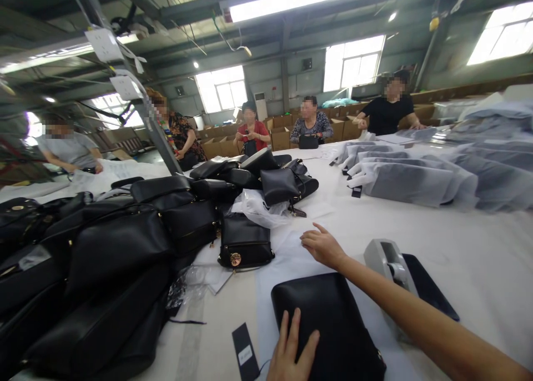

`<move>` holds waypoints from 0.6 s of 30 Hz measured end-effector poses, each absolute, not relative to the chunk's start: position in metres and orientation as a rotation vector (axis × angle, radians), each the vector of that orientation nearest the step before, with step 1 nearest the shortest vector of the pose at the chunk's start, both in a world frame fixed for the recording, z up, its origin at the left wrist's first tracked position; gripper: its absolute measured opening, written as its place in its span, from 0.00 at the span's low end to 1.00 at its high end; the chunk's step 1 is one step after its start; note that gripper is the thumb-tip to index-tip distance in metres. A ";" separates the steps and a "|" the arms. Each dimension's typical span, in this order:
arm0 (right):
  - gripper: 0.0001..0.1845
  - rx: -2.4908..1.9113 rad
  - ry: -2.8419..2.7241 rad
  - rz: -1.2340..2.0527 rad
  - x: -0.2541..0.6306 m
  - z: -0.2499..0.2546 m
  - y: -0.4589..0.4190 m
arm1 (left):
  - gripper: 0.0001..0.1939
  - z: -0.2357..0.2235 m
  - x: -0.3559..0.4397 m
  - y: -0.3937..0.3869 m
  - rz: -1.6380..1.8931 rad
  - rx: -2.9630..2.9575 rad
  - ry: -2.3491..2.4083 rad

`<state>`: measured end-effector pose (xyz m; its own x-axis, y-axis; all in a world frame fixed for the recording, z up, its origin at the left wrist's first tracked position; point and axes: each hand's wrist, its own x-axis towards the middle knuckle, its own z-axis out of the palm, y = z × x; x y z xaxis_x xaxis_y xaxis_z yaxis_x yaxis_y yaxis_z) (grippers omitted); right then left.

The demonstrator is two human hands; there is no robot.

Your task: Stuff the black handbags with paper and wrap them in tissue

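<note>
A black handbag (328, 320) lies flat in front of me on a pale plastic sheet (287, 247). My left hand (291, 347) rests on its near left side with the fingers spread. Beyond the bag's far edge, my right hand (322, 245) is held over the sheet, fingers loosely extended and nothing visible in them. Whether it touches the sheet I cannot tell. Beside my left hand is a black hang tag (245, 350) with a white label, joined to a thin cord. A smaller black bag with a gold medallion (245, 242) sits just past the sheet.
Black bags (120, 247) are heaped along the left. A grey tape dispenser (389, 264) and a dark phone-like slab (431, 286) lie beside my right forearm. Bags in translucent wrap (416, 175) line the right. Several people are around the far side of the table (491, 259).
</note>
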<state>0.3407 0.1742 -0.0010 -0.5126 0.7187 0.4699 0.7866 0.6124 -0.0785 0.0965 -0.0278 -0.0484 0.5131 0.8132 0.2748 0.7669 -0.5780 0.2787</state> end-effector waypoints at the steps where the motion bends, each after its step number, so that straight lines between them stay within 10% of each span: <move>1: 0.10 -1.126 -2.367 -0.241 0.340 0.005 0.164 | 0.46 -0.033 0.091 -0.023 0.517 2.585 1.299; 6: 0.11 -0.883 -2.279 -0.428 0.342 0.031 0.111 | 0.33 0.047 0.082 0.045 0.631 2.521 1.458; 12: 0.14 -0.747 -2.296 -0.488 0.356 0.045 0.054 | 0.48 0.090 0.099 0.121 0.334 2.844 1.040; 18: 0.32 -1.059 -2.313 -0.459 0.361 0.064 0.028 | 0.16 0.094 0.100 0.076 0.246 2.903 1.008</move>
<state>0.3610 0.0279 0.0638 -0.5390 0.5840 0.6069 0.7716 0.6314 0.0776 0.0999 0.0756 0.0936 0.7736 0.6201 0.1307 0.6107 -0.7845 0.1076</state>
